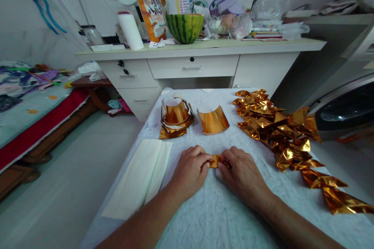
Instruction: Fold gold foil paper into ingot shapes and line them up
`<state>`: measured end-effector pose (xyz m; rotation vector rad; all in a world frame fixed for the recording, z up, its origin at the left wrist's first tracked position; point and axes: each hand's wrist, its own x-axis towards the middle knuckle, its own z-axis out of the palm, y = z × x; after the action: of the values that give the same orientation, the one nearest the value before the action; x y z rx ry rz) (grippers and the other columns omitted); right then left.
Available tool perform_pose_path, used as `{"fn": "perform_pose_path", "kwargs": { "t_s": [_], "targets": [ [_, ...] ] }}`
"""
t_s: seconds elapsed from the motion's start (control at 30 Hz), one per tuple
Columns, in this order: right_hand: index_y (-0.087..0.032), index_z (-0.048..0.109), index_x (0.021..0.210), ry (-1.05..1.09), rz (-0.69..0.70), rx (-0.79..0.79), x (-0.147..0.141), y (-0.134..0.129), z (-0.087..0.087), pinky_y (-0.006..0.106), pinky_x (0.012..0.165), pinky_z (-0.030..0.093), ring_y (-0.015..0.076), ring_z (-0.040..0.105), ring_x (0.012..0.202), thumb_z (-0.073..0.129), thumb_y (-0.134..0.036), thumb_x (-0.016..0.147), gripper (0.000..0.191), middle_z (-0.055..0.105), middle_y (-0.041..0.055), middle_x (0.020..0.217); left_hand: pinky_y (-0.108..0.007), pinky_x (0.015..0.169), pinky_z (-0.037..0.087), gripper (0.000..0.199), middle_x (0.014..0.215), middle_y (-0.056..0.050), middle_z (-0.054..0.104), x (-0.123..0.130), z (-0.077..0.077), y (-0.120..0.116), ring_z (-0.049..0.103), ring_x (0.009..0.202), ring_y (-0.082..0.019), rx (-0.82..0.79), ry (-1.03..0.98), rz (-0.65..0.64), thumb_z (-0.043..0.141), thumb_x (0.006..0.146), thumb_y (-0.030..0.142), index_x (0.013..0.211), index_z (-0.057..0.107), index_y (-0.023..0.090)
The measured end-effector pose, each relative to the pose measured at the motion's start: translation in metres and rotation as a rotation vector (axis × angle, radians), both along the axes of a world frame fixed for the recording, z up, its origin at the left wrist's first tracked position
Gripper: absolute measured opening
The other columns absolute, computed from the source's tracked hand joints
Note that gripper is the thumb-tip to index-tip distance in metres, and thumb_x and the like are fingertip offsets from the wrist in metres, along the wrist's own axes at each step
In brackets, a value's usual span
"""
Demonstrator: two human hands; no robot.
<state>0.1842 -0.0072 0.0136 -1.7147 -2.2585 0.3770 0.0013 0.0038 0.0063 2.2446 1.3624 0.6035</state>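
Between my two hands, low over the cloth-covered table, is a small piece of gold foil paper (215,161). My left hand (191,167) pinches its left end with thumb and fingers. At the other end my right hand (241,171) grips it the same way, and the fingers hide part of it. Just beyond lies a single curved gold foil sheet (214,120). A stack of curled gold foil sheets (176,116) sits to its left. Many folded gold foil pieces (277,132) are heaped along the right side.
Folded whitish paper (137,179) lies on the table (233,221) at the left. Behind stands a white desk (193,48) with a watermelon half (184,28), an orange snack bag (152,11) and a white roll (130,31). A washing machine (350,105) is at right, a bed (35,124) at left.
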Motion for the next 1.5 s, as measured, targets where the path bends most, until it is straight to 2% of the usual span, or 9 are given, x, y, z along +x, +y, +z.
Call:
{"fn": "perform_pose_path", "kwargs": {
  "t_s": [0.17,0.43,0.6,0.83,1.03,1.3,1.5],
  "targets": [
    [-0.019,0.061,0.086,-0.101,-0.036,0.015,-0.007,0.001,0.001,0.033,0.07,0.033,0.0218,0.053,0.077,0.052,-0.029,0.092,0.015,0.058,0.0058,0.084,-0.035,0.084,0.041,0.014,0.096,-0.002,0.059,0.001,-0.001,0.001,0.055,0.095,-0.02,-0.018,-0.003,0.007,0.064,0.084,0.024,0.097,0.068,0.025],
    [-0.02,0.059,0.086,-0.186,-0.056,0.04,-0.012,0.001,0.002,0.034,0.069,0.031,0.0235,0.054,0.079,0.053,-0.035,0.091,0.017,0.059,0.0058,0.085,-0.033,0.082,0.041,0.009,0.095,-0.001,0.059,0.003,-0.001,0.002,0.055,0.095,-0.021,-0.041,0.028,0.022,0.062,0.086,0.023,0.093,0.067,0.025],
    [-0.02,0.06,0.088,-0.189,-0.053,0.031,-0.011,0.0,0.001,0.034,0.07,0.031,0.0235,0.053,0.081,0.056,-0.032,0.089,0.012,0.058,0.0056,0.087,-0.032,0.082,0.041,0.009,0.095,0.0,0.06,0.002,0.001,0.004,0.055,0.094,-0.02,-0.061,0.022,0.028,0.061,0.087,0.023,0.093,0.067,0.026],
    [-0.024,0.063,0.09,-0.122,-0.078,0.067,-0.002,-0.001,-0.004,0.036,0.074,0.031,0.025,0.049,0.089,0.057,-0.029,0.088,0.009,0.056,0.0063,0.094,-0.033,0.085,0.041,0.025,0.093,-0.001,0.061,-0.002,0.004,0.006,0.055,0.094,-0.02,-0.121,0.014,0.005,0.055,0.085,0.012,0.099,0.07,0.028],
    [-0.027,0.065,0.099,-0.069,-0.062,0.111,0.012,0.0,-0.011,0.042,0.08,0.035,0.0281,0.048,0.098,0.055,-0.027,0.088,0.014,0.055,0.0088,0.111,-0.034,0.085,0.041,0.039,0.093,-0.001,0.06,-0.01,0.004,0.006,0.054,0.096,-0.02,-0.13,0.002,-0.016,0.052,0.086,0.008,0.11,0.07,0.033],
    [-0.031,0.065,0.105,-0.084,-0.049,0.112,0.026,0.002,-0.018,0.049,0.089,0.038,0.0304,0.048,0.109,0.055,-0.022,0.088,0.022,0.053,0.0078,0.122,-0.033,0.083,0.04,0.038,0.09,-0.001,0.059,-0.015,0.003,0.006,0.053,0.092,-0.019,-0.114,-0.006,-0.037,0.052,0.088,0.009,0.111,0.071,0.034],
    [-0.032,0.063,0.109,-0.056,-0.017,0.093,0.033,0.001,-0.021,0.05,0.092,0.038,0.0299,0.047,0.113,0.051,-0.018,0.088,0.028,0.053,0.0068,0.126,-0.033,0.084,0.04,0.04,0.091,-0.001,0.06,-0.018,0.0,0.006,0.053,0.092,-0.019,-0.1,0.001,-0.062,0.05,0.089,0.009,0.111,0.071,0.034]
  ]
}}
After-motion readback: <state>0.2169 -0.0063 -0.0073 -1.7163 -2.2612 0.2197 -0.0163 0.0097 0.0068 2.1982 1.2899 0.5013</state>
